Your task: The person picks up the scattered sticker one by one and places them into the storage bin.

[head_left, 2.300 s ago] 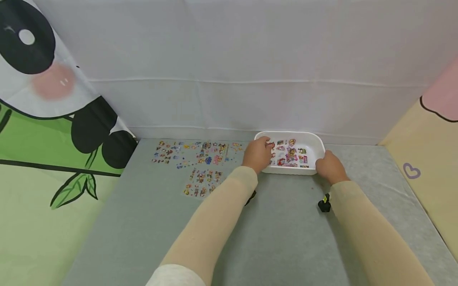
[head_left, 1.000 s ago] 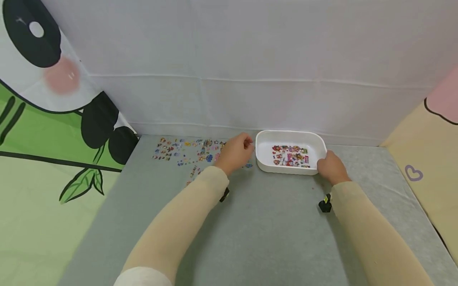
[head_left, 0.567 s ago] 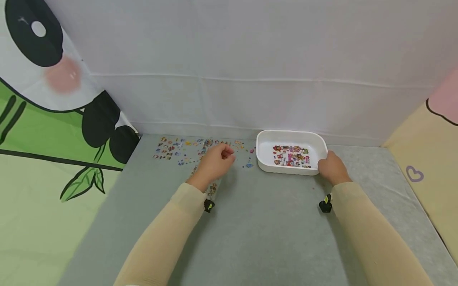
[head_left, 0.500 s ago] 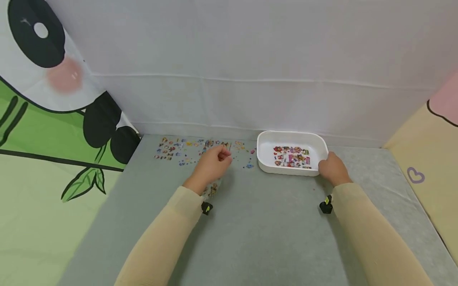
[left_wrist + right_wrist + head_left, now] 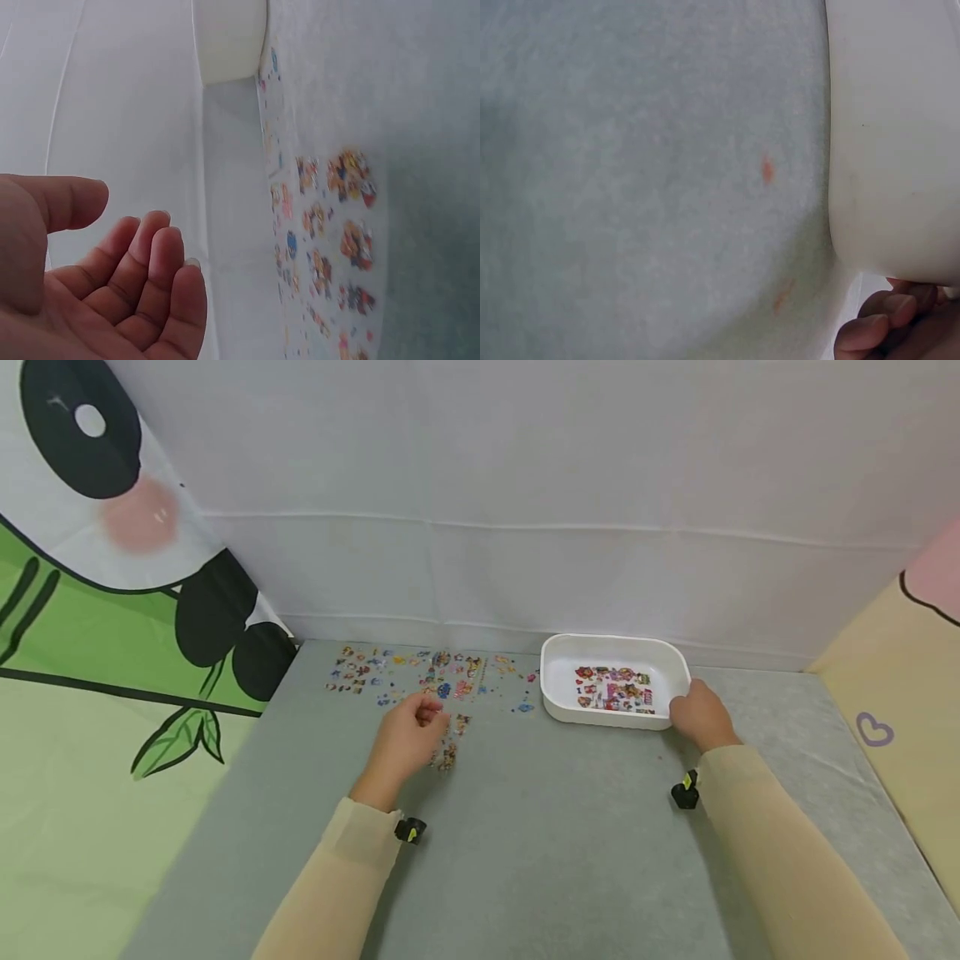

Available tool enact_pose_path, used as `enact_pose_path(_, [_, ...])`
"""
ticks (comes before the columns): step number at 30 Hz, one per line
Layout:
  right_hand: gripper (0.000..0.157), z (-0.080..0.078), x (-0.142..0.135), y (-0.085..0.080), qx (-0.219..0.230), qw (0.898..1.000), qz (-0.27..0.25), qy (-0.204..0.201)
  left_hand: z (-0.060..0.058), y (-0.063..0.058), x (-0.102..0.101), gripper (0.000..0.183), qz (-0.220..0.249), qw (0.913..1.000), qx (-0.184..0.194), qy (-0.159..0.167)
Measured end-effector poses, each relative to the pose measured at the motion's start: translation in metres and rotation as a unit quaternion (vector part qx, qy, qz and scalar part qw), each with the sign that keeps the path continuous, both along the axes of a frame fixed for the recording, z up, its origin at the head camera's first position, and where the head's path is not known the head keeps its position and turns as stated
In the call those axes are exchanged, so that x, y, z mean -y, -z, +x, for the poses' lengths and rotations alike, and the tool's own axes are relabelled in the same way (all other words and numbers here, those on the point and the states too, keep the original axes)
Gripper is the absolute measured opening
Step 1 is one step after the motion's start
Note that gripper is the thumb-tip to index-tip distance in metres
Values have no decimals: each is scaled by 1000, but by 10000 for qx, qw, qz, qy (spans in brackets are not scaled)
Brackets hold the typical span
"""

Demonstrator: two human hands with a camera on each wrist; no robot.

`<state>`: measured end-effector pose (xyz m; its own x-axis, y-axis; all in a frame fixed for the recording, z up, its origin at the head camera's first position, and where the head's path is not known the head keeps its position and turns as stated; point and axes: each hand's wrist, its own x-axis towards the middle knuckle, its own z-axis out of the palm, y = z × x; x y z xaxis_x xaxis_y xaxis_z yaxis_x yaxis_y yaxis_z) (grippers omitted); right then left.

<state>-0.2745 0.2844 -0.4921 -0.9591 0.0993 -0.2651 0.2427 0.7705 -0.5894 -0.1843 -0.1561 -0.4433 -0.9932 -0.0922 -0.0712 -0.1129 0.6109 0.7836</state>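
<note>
My left hand (image 5: 405,739) hovers over a clear sticker sheet (image 5: 447,753) with small cartoon figures, hiding its left part. In the left wrist view the fingers (image 5: 161,277) are loosely curled, the thumb stands apart, and nothing lies between them. A white plastic tray (image 5: 600,717) stands on the table by the back wall. Inside it lies a sticker sheet (image 5: 613,690) with pink and red figures. My right hand (image 5: 703,718) grips the tray's right end by the rim; in the right wrist view its fingers (image 5: 870,330) curl at the tray's end.
More clear sticker sheets (image 5: 352,670) lie along the back of the grey table (image 5: 555,843), left of the tray. A white cloth wall (image 5: 480,568) rises behind. Printed cloths border the left and right sides. Small reddish marks (image 5: 767,170) show on the table cover near the tray.
My left hand has left the tray and moved left and nearer to me, over the front sticker sheet. The sheet in the tray lies lower and flatter. My right hand stays on the tray.
</note>
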Motion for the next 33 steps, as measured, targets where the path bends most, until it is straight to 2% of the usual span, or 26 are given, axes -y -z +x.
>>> enact_pose_path(6, [62, 1, -1, -1, 16, 10000, 11, -13, 9, 8, 16, 31, -26, 9990, 99, -428])
enact_pose_path(13, [62, 2, -1, -1, -6, 10000, -17, -52, 19, 24, 36, 29, -368, 9962, -129, -780])
enact_pose_path(18, [62, 1, -1, 1, -35, 10000, -16, -55, 21, 32, 46, 37, -467, 9933, 100, -1056])
enact_pose_path(21, [61, 1, -1, 1, -49, 10000, 3, -40, 19, 34, 52, 46, -658, 9926, 275, -987])
enact_pose_path(26, [60, 1, 0, 1, -36, 10000, 4, 11, 13, 39, 57, 55, -1249, 9878, 697, -614])
enact_pose_path(33, [61, 0, 0, 2, -38, 10000, -23, 16, 7, 45, 58, 52, -1335, 9844, 1029, -510])
